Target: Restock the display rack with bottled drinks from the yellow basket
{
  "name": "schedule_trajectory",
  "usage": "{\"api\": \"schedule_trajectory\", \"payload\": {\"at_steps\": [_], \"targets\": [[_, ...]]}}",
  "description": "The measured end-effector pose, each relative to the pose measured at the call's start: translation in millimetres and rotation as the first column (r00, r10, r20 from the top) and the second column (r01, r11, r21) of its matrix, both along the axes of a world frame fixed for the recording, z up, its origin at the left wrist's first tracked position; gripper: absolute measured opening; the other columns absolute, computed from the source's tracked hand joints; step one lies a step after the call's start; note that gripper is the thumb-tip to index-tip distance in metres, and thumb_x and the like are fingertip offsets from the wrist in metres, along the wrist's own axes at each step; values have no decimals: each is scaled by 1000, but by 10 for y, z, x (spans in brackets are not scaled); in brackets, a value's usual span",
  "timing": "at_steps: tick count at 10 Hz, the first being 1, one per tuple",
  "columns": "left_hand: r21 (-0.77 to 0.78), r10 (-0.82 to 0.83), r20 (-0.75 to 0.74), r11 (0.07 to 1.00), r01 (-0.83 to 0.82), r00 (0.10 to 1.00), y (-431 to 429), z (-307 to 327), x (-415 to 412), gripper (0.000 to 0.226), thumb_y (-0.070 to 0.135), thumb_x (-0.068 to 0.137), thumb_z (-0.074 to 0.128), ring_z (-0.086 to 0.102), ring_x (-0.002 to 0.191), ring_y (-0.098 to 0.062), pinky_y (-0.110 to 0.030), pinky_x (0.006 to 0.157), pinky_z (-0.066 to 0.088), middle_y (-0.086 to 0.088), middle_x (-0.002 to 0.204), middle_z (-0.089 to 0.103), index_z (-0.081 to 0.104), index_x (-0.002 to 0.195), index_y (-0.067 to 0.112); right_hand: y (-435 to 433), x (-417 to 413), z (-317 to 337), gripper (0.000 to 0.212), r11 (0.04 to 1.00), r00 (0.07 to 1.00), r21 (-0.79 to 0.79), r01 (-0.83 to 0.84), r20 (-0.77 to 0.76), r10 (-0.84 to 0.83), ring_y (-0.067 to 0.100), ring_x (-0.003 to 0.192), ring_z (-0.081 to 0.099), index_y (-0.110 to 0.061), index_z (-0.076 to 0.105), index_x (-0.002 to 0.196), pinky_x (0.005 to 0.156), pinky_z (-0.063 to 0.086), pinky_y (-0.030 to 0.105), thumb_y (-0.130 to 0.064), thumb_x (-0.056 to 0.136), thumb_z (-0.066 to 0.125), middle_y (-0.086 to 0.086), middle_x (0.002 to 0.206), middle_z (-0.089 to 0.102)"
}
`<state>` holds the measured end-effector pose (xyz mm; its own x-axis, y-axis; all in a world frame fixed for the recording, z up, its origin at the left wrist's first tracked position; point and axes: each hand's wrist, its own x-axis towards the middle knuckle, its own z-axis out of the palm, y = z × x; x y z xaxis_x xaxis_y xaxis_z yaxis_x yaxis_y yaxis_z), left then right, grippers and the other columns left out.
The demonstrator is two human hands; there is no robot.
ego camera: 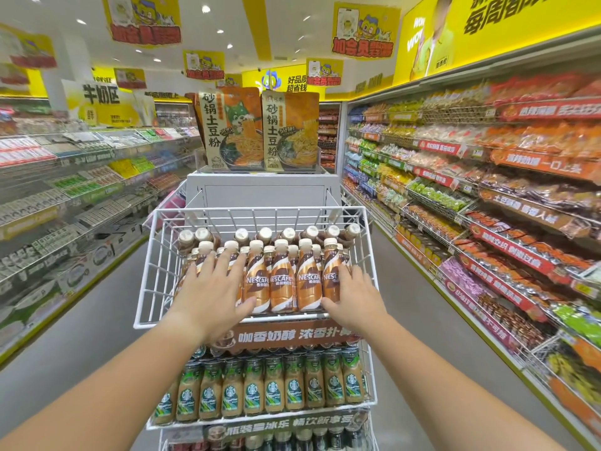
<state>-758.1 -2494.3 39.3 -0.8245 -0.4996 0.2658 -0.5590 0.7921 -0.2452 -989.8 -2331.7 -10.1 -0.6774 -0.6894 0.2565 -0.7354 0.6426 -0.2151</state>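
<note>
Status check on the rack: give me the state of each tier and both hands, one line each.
Nescafé bottles: upright, capped, packed across the top wire basket.
Starbucks bottles: upright, filling the tier below.
Left hand: open, flat against the front bottles.
Right hand: open, pressing the rightmost front bottle.

I see both my hands flat on brown coffee bottles (283, 281) in the white wire rack (153, 255), middle of the frame: left hand (211, 294), right hand (356, 297).

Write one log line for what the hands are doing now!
left hand: flat on Nescafe bottles | right hand: at row's right end | tier: top wire basket
</note>
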Motion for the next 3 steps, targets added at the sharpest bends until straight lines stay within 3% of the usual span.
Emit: {"api": "schedule_trajectory", "payload": {"at_steps": [1,2,3], "targets": [[6,-16,-36,1000,16,999,18,48,33,87,70,95,23,14,152,-36,-55,119,25,-13,167,12,3,160,16,58,154,129,87,995,974,88,-49,-215,67,36,148,24,-16,16,158,121,25,49,-64,91,43,17,162,24],[4,-21,-50,1000,21,999,72,109,82,88,72,92,16,15,152,-37,-57,118,26,-15,166,14,6,159,16,105,358,272,89,988,957,131,-78,-268,111,35,154,11,-18,7,161,124,15,51,-68,93,34,16,167,11],[22,-39,-23,999,39,999,164,105,134,86,70,94,16,7,154,-35,-57,121,20,-14,168,6,-11,159,22,156,590,351,88,983,957,145,-108,-254,143,34,155,3,-19,6,161,125,11,52,-70,93,26,15,169,2]]}}
